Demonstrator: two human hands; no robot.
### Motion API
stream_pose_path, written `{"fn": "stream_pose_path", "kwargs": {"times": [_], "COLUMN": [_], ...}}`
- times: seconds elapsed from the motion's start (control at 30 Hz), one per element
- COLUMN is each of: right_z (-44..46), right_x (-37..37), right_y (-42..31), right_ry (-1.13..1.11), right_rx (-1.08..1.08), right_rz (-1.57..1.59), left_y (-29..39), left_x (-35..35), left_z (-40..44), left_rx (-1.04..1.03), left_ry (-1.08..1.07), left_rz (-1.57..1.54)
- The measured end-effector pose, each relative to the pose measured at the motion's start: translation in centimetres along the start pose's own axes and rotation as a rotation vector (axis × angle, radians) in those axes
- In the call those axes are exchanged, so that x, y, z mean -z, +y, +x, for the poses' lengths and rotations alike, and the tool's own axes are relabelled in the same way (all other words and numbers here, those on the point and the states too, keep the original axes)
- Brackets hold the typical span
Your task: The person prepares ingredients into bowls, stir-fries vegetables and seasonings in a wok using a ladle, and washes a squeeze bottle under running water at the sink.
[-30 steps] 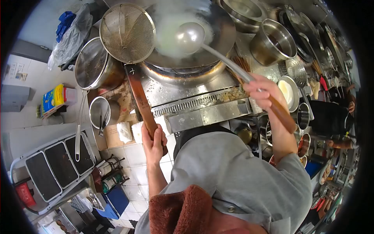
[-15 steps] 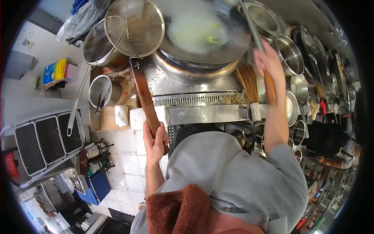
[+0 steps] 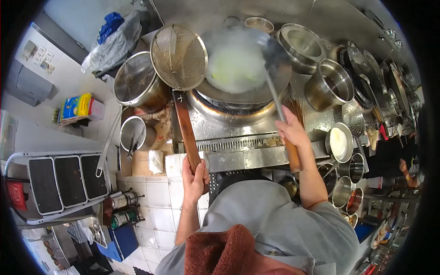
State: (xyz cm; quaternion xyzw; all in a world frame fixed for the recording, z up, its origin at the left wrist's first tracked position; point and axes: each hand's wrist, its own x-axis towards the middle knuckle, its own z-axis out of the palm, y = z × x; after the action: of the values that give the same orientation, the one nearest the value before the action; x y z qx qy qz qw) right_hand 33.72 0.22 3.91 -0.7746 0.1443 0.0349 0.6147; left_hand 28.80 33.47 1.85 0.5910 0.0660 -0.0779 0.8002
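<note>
My left hand (image 3: 195,179) is wrapped round the wooden handle of a large round mesh strainer (image 3: 179,57). Its mesh is held up to the left of a wok (image 3: 229,97), beside and partly over a tall pot's rim. Closed round a long-handled wok utensil (image 3: 276,98) with a wooden grip is my right hand (image 3: 293,127). The utensil's metal shaft slants up into the wok, where steam blurs its head. Pale, steaming liquid with bright green pieces (image 3: 229,71) lies in the wok.
Left of the wok stand a tall pot (image 3: 133,85) and a smaller metal container (image 3: 133,133) with utensils. A bamboo brush (image 3: 295,110), a deep pot (image 3: 329,85) and a bowl of white contents (image 3: 339,143) are at right. A step ladder (image 3: 59,183) stands far left.
My right hand has moved left and lower in view, swinging the utensil's shaft toward the wok's middle. My left hand still holds the strainer. The whole view has shifted.
</note>
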Motion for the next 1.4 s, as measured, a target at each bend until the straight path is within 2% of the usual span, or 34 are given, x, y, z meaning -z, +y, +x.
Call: {"fn": "stream_pose_path", "kwargs": {"times": [0.07, 0.1, 0.17, 0.23, 0.27, 0.37, 0.43, 0.5, 0.57, 0.6, 0.67, 0.7, 0.77, 0.83, 0.9, 0.97, 1.0, 1.03, 1.1, 1.13, 1.2, 1.23, 1.3, 1.37, 1.4], "right_z": [0.7, 0.5, -1.2, -4.0, -4.6, -5.8, -3.7, -0.8, 2.6, 3.8, 5.7, 6.4, 7.2, 7.9, 8.3, 7.3, 6.2, 5.0, 1.3, -0.4, -3.0, -4.2, -5.6, -5.6, -4.9], "right_x": [-0.1, 0.1, 0.6, 2.3, 4.0, 7.1, 6.8, 5.7, 4.1, 3.2, 1.6, 0.9, -0.4, -1.3, -1.2, -0.9, -1.0, -1.0, -1.0, -0.9, -0.1, 0.5, 1.4, 1.6, 1.7], "right_y": [-0.8, -0.9, -0.5, -2.2, -2.8, -5.3, -4.4, -3.2, -2.1, -1.6, -1.0, -1.2, -1.3, -0.9, -0.7, -1.2, -1.8, -2.6, -5.1, -5.9, -6.6, -6.9, -7.6, -7.7, -6.3], "right_ry": [-0.271, -0.277, -0.24, -0.186, -0.255, -0.43, -0.472, -0.508, -0.287, -0.309, -0.087, -0.099, 0.012, 0.009, -0.142, -0.182, -0.22, -0.248, -0.17, -0.195, -0.266, -0.288, -0.364, -0.371, -0.352], "right_rx": [-0.121, -0.107, -0.005, 0.007, 0.03, -0.142, -0.067, 0.006, 0.016, 0.011, 0.127, 0.124, 0.163, 0.121, 0.088, 0.048, 0.031, 0.014, -0.077, -0.062, -0.042, -0.033, -0.092, -0.163, -0.086], "right_rz": [0.468, 0.467, 0.147, -0.125, -0.189, -0.156, -0.257, -0.359, -0.17, -0.173, -0.089, -0.087, -0.14, -0.148, -0.035, 0.026, 0.018, 0.012, -0.049, -0.115, -0.186, -0.186, -0.167, -0.279, -0.311], "left_y": [0.0, -0.1, 0.3, -0.3, 0.1, 0.8, 0.5, -1.3, -3.6, -4.4, -4.7, -4.6, -4.4, -3.7, -2.8, -0.9, -2.4, -2.1, -1.6, -1.7, -3.3, -4.4, -6.0, -5.5, -5.2], "left_x": [0.9, 1.7, 3.7, 7.0, 7.8, 9.7, 10.6, 11.4, 12.4, 13.0, 13.9, 14.7, 16.6, 18.0, 19.6, 19.9, 22.1, 22.6, 22.7, 22.9, 24.1, 25.1, 26.6, 25.6, 25.6], "left_z": [-0.8, -1.4, -3.3, -6.0, -7.4, -11.6, -13.9, -15.0, -15.1, -14.9, -13.7, -12.7, -11.3, -9.8, -8.2, -5.9, -4.7, -3.0, 0.5, 2.5, 6.1, 7.6, 10.2, 11.5, 12.0], "left_rx": [-0.001, 0.014, 0.006, 0.04, 0.072, 0.17, 0.327, 0.397, 0.424, 0.42, 0.437, 0.438, 0.5, 0.58, 0.668, 0.639, 0.532, 0.311, -0.007, -0.004, -0.337, -0.354, -0.211, -0.167, -0.109], "left_ry": [0.007, 0.03, 0.088, 0.106, 0.112, 0.159, 0.119, 0.082, 0.093, 0.071, 0.04, 0.053, -0.063, -0.115, -0.171, -0.164, -0.117, -0.073, 0.22, 0.165, 0.434, 0.38, 0.26, 0.221, 0.163], "left_rz": [0.019, 0.031, 0.104, 0.239, 0.252, 0.238, 0.03, -0.059, -0.093, -0.081, -0.09, -0.09, 0.007, 0.113, 0.334, 0.723, 0.904, 1.157, 1.336, 1.361, 1.62, 1.632, 1.414, 1.478, 1.409]}}
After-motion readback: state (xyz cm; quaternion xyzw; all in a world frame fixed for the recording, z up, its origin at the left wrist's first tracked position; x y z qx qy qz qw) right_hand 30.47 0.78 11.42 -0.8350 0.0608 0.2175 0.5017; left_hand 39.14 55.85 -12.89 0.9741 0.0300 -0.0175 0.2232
